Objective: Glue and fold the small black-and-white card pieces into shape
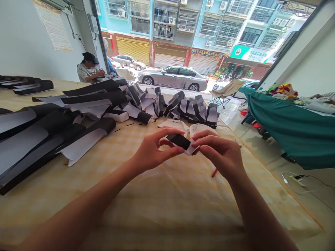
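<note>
A small folded piece of black and white paper [179,141] is held above the table between both hands. My left hand [154,148] pinches its left end between thumb and fingers. At its right end, my right hand [220,150] grips the white part with the thumb and fingertips. A red stick-like object [214,173], perhaps a pen, shows below my right hand; its other end is hidden. Just beyond the hands lie a white bowl-like thing [202,129] and a crumpled pale sheet [175,124].
Large black-and-white paper sheets [89,136] are heaped at the left. Several small folded paper pieces [188,106] stand in a row at the back. A person [90,68] sits at the far left. A green-covered table [282,125] is at the right, beyond the tablecloth's edge [272,176].
</note>
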`<control>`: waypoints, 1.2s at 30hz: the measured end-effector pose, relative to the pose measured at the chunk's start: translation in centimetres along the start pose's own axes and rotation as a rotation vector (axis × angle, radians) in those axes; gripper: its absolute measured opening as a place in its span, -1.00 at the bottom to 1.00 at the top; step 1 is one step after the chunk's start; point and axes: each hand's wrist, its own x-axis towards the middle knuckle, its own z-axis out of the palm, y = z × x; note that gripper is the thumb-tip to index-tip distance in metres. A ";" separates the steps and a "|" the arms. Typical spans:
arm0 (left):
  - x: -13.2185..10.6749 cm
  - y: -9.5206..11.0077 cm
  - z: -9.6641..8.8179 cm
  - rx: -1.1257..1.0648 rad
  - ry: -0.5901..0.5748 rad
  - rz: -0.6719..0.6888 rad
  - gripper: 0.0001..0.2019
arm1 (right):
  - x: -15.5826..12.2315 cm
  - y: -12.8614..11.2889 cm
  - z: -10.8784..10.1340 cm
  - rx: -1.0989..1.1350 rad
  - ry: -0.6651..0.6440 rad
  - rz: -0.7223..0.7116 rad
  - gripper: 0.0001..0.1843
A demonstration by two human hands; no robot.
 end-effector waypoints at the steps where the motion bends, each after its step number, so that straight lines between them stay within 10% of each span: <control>1: 0.0 0.0 0.0 0.004 0.001 -0.002 -0.66 | 0.0 0.0 0.1 0.001 0.009 0.000 -0.92; 36: 0.0 -1.0 0.0 0.076 -0.054 0.101 -0.55 | 0.5 0.6 1.2 0.106 0.046 0.313 -0.77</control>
